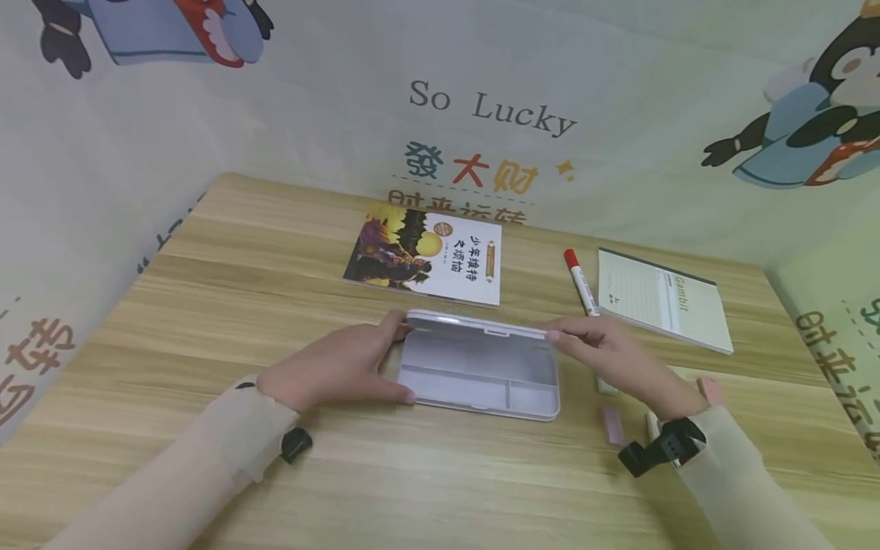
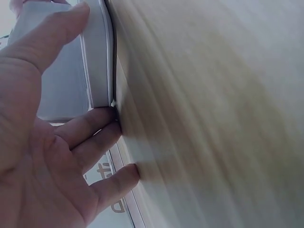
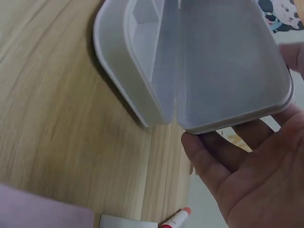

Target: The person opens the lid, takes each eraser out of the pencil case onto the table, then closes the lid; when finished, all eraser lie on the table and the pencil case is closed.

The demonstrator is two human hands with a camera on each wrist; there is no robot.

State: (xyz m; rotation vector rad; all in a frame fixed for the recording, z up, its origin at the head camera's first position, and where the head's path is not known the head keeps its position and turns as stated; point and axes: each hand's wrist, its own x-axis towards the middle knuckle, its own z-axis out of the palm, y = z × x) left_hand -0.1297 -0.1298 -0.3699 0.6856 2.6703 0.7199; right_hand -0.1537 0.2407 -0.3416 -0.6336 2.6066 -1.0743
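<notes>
A white pencil case lies on the wooden table in front of me, its lid tilted partway up from the base. Divided compartments show inside, with nothing in them. My left hand grips the base at its left end, thumb at the front corner and fingers toward the back. In the left wrist view the thumb lies on the case wall and the fingertips touch its end. At the lid's right corner, my right hand holds the edge between thumb and fingers; the right wrist view shows fingertips under the lid.
Behind the case lies a picture book. To the right are a red-capped marker and a notepad. Near my right wrist sit a purple block, a white block and a pink piece. Printed cloth walls surround the table.
</notes>
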